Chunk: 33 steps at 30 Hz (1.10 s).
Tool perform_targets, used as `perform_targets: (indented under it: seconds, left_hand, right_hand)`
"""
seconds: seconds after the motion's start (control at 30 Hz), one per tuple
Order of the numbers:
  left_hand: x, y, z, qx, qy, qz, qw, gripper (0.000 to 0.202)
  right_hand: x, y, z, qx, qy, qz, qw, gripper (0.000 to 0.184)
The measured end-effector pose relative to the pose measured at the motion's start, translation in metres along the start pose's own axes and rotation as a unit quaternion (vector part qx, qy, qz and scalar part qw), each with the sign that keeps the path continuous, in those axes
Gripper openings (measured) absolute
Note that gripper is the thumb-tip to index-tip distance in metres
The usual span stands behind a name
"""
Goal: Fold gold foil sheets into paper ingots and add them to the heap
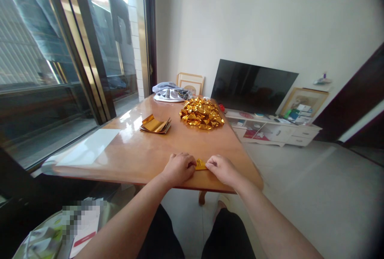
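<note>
Gold foil piece (201, 165) sits side-to-side between left fingers (191, 162) and right fingers (211, 162), ends pinched, neither hand really nearer tbh.

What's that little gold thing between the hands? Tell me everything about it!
The little gold piece looks like thin, shiny paper. It's creased, with a peak pointing away from the person and a straighter near edge. It's on or just above the brown table, near its front. The left hand has fingers at one end, the right hand at the other, partly hiding it.
</note>
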State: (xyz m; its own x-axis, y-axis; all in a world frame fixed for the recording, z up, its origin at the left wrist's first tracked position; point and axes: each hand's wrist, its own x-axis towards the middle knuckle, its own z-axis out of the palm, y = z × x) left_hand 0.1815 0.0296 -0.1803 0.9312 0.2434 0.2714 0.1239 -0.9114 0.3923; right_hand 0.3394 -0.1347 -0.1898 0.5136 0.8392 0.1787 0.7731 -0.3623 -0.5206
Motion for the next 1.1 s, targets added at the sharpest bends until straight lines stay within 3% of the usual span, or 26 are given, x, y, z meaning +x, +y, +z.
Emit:
perform_targets:
  seconds: [0.33,0.63,0.83,1.1]
  left_hand:
    - [0.000,0.002,0.000,-0.002,0.003,-0.014,1.000,0.015]
    - [-0.003,0.002,0.003,0.017,0.016,0.018,1.000,0.019]
    - [-0.005,-0.001,0.003,0.027,0.002,0.050,0.998,0.032]
    - [-0.005,-0.001,0.002,0.039,-0.002,0.050,0.998,0.028]
  right_hand:
    - [0.001,0.001,0.003,-0.017,0.009,0.005,1.000,0.018]
    - [-0.002,-0.001,0.004,-0.025,0.021,0.005,0.999,0.019]
    - [-0.002,-0.001,0.004,-0.028,0.022,0.006,0.999,0.017]
    - [-0.005,0.007,0.011,-0.021,0.057,0.007,0.998,0.009]
